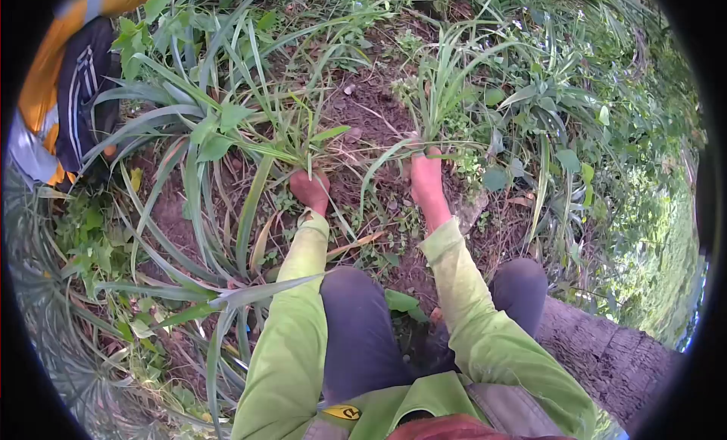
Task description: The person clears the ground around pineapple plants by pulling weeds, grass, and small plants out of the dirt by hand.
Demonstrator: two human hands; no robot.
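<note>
My right hand (426, 175) is closed round the base of a clump of long green grass (445, 88), whose blades fan upward and outward. To its left, my left hand (310, 188) is curled in a fist low at the foot of a smaller tuft of grass (304, 137). Its fingers are partly hidden by the blades and the angle. Between the two hands lies brown soil (371, 107) with dry stems and litter.
Long, stiff-leaved plants (201, 213) crowd the left side. A person in orange and dark clothing (76, 84) stands at the upper left. A thick trunk (598, 349) lies at my lower right, and weeds (522, 99) grow at the right.
</note>
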